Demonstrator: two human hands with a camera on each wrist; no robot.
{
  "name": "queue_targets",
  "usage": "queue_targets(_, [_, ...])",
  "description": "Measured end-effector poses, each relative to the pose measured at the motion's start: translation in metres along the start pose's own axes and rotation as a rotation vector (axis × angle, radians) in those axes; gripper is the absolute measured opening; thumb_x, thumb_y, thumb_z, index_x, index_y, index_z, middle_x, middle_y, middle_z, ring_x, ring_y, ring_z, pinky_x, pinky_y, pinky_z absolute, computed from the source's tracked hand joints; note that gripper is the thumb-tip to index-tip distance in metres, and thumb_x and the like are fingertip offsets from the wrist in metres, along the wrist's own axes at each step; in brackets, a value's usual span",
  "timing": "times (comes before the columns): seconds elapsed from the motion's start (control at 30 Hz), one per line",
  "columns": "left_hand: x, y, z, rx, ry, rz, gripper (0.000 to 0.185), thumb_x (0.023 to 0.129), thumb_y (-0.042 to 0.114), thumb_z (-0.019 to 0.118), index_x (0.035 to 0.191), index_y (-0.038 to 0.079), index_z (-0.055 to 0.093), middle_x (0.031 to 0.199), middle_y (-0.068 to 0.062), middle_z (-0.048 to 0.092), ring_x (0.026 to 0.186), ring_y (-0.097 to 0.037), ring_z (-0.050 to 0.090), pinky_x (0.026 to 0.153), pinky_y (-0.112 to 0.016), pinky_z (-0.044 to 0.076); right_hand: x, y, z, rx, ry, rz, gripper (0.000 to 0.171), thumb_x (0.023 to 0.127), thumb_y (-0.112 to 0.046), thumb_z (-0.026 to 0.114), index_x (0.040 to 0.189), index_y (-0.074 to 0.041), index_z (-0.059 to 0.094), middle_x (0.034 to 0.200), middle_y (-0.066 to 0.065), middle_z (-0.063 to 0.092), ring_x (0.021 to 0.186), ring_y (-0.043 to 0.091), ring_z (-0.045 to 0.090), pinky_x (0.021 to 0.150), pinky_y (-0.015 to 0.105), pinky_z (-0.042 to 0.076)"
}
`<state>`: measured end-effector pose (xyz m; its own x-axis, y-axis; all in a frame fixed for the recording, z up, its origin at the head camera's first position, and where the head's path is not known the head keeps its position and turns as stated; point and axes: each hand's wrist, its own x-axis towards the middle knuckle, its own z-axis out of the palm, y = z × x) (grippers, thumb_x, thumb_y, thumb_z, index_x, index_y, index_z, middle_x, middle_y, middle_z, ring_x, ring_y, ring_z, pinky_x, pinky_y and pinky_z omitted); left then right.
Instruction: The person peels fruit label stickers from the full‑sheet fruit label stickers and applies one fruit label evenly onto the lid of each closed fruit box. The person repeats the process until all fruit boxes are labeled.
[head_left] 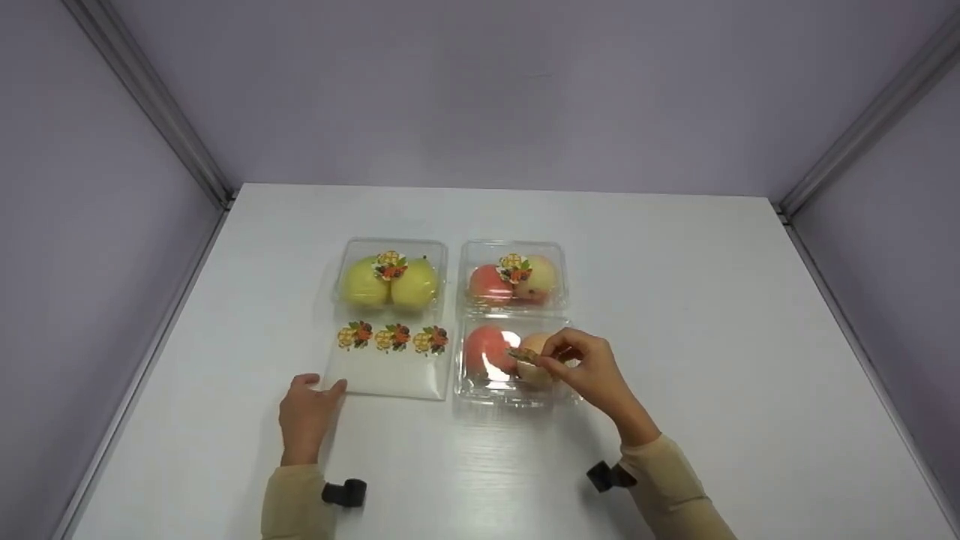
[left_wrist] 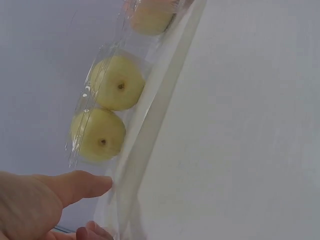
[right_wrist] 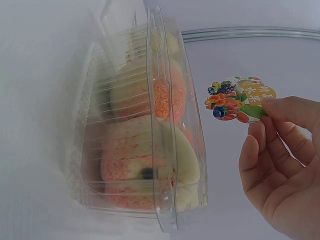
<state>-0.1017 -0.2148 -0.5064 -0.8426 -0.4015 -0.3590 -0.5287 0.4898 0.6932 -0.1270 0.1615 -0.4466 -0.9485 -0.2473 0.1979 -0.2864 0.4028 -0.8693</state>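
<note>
Right hand (head_left: 592, 371) pinches sticker (right_wrist: 239, 99) flat-on, long axis across the clamshell (head_left: 480, 394); left hand (head_left: 306, 412) open

Head view: print on the sticker (head_left: 523, 355) pinched by the right hand (head_left: 589, 371) was too small to read; the hand covered part of the near right box (head_left: 480, 394) lid; both forearms ran off the bottom edge. Left wrist view: left hand (left_wrist: 35, 205) was cut by the left and bottom edges; the reddish fruit (left_wrist: 150, 17) was cropped at top. Right wrist view: sticker lettering was illegible; palm cut off at right and bottom.
</note>
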Motion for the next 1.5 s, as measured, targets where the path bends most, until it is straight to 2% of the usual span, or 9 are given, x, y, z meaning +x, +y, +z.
queue_targets(0.17, [-0.002,0.003,0.0,0.005,0.038,0.028,0.055,0.092,0.028,0.058,0.131,-0.009,0.045,0.113,-0.031,0.061,0.1,-0.039,0.06,0.083,-0.045,0.049,0.0,0.0,-0.001,-0.009,0.004,0.02,0.012,0.081,-0.007,0.075,0.081,-0.001,0.065,0.08,0.015,0.067,0.07,-0.002,0.056,0.067,0.017,0.052])
queue_targets(0.33, [-0.005,0.009,0.003,-0.014,0.065,0.082,0.043,0.092,0.025,0.059,0.12,-0.007,0.056,0.094,-0.022,0.065,0.079,-0.027,0.058,0.066,-0.029,0.043,0.001,0.002,-0.001,-0.012,0.005,0.027,0.01,0.081,-0.006,0.074,0.081,-0.001,0.065,0.08,0.015,0.067,0.07,-0.002,0.056,0.068,0.017,0.053])
queue_targets(0.47, [-0.008,0.017,0.009,-0.036,0.053,0.109,0.037,0.092,0.024,0.059,0.116,-0.005,0.059,0.093,-0.02,0.065,0.076,-0.022,0.056,0.061,-0.022,0.039,0.002,0.002,-0.001,-0.007,0.007,0.04,0.01,0.081,-0.006,0.074,0.082,0.0,0.065,0.081,0.016,0.067,0.07,-0.002,0.056,0.068,0.016,0.053])
queue_targets(0.57, [-0.009,0.023,0.014,-0.036,0.029,0.127,0.036,0.092,0.023,0.059,0.114,-0.005,0.06,0.096,-0.022,0.066,0.08,-0.024,0.059,0.063,-0.023,0.041,0.003,0.002,-0.001,-0.012,0.012,0.05,0.01,0.082,-0.006,0.074,0.082,-0.001,0.066,0.082,0.016,0.067,0.071,-0.002,0.057,0.068,0.016,0.052])
queue_targets(0.83, [-0.008,0.037,0.032,-0.034,-0.026,0.168,0.033,0.093,0.022,0.058,0.112,-0.004,0.062,0.101,-0.024,0.068,0.088,-0.03,0.063,0.074,-0.037,0.05,0.006,0.003,-0.001,-0.026,0.012,0.047,0.011,0.084,-0.007,0.072,0.082,0.0,0.064,0.083,0.016,0.067,0.071,-0.003,0.055,0.065,0.015,0.05])
queue_targets(0.97, [-0.009,0.044,0.041,-0.058,-0.056,0.228,0.029,0.092,0.02,0.06,0.109,-0.003,0.064,0.094,-0.021,0.069,0.08,-0.025,0.064,0.067,-0.031,0.05,0.007,0.004,-0.001,-0.014,0.005,0.051,0.011,0.084,-0.006,0.071,0.083,0.001,0.064,0.084,0.017,0.067,0.071,-0.001,0.055,0.065,0.016,0.05])
queue_targets(1.1, [-0.012,0.053,0.049,-0.1,-0.116,0.273,0.026,0.092,0.019,0.061,0.108,-0.001,0.065,0.088,-0.016,0.069,0.071,-0.017,0.065,0.06,-0.023,0.046,0.009,0.007,-0.001,-0.011,0.01,0.033,0.007,0.084,-0.003,0.07,0.083,0.001,0.064,0.083,0.014,0.067,0.07,-0.002,0.055,0.064,0.015,0.05])
queue_targets(1.27, [-0.018,0.063,0.059,-0.159,-0.198,0.328,0.023,0.093,0.016,0.06,0.108,-0.001,0.065,0.092,-0.017,0.07,0.073,-0.014,0.066,0.064,-0.022,0.049,0.012,0.011,-0.002,0.021,0.016,-0.014,0.009,0.084,-0.004,0.07,0.081,0.0,0.063,0.078,0.006,0.066,0.067,-0.003,0.054,0.061,0.013,0.048])
queue_targets(1.5, [-0.022,0.075,0.071,-0.253,-0.287,0.372,0.023,0.094,0.013,0.059,0.109,-0.003,0.064,0.096,-0.017,0.069,0.077,-0.011,0.064,0.07,-0.021,0.052,0.017,0.011,-0.005,0.046,-0.047,0.067,0.013,0.085,-0.008,0.071,0.084,0.004,0.064,0.082,0.015,0.065,0.066,0.0,0.05,0.061,0.014,0.045])
